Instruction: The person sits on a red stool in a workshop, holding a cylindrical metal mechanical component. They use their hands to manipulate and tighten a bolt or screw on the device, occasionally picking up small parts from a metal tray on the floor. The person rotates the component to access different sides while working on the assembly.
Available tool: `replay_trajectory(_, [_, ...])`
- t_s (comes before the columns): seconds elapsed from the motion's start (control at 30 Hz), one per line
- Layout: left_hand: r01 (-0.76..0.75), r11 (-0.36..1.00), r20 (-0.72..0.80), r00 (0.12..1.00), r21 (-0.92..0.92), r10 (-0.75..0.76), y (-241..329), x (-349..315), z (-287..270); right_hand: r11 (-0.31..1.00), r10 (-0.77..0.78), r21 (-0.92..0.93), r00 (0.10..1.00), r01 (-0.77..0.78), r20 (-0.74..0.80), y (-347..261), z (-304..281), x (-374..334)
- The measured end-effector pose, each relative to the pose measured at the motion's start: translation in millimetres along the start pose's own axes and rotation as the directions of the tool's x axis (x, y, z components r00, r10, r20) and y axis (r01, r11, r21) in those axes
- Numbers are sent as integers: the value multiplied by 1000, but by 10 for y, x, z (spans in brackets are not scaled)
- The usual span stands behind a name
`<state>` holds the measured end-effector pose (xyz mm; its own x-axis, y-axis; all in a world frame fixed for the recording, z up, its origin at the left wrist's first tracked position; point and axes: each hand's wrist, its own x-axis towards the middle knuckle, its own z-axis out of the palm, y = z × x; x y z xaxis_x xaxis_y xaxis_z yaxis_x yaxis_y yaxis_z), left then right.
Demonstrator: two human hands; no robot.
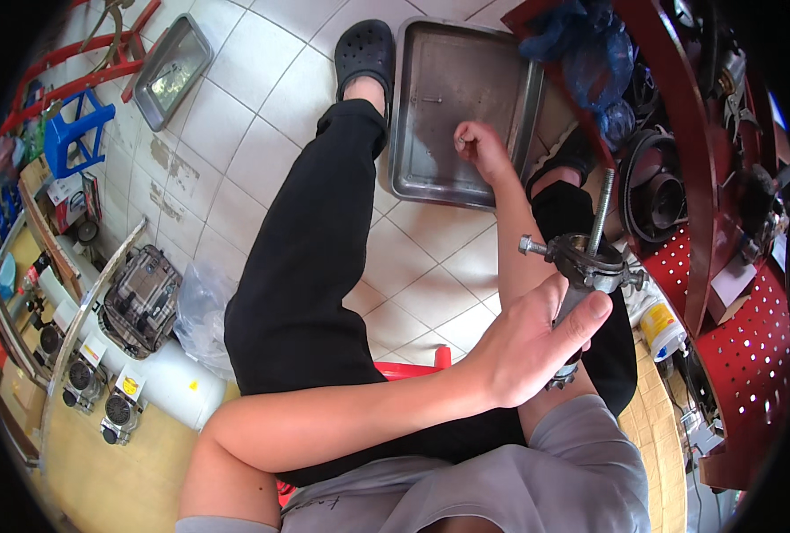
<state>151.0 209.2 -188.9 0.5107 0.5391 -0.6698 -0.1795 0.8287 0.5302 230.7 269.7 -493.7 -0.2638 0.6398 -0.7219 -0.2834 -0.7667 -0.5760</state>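
Note:
My left hand is wrapped around a dark metal mechanical part, held upright above my right thigh. The part has a round collar at its top, short bolts sticking out on both sides and a long threaded rod rising from it. Its lower body is mostly hidden by my fingers. Farther forward, my right hand is closed above a metal tray. Something small shows at its fingertips, but I cannot make out its kind. A small bolt lies in the tray, left of that hand.
A red metal stand with mechanical parts and blue plastic bags rises at right. Another metal tray and a blue stool are at far left. Gauges and a white cylinder stand at near left.

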Motion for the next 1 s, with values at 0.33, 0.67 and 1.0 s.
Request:
replay_trajectory(0.33, [-302,919,140,929,-254,344,55,-11,-88,831,-544,446,653,332,527,-1653,686,-607])
replay_trajectory(0.67, [-295,938,-1,954,-184,300,204,162,-308,871,-17,492,998,-12,55,-1572,566,-617])
replay_trajectory(1.0, [-458,889,-149,879,-2,453,192,366,-407,939,-14,342,997,38,-73,-1974,453,-1569])
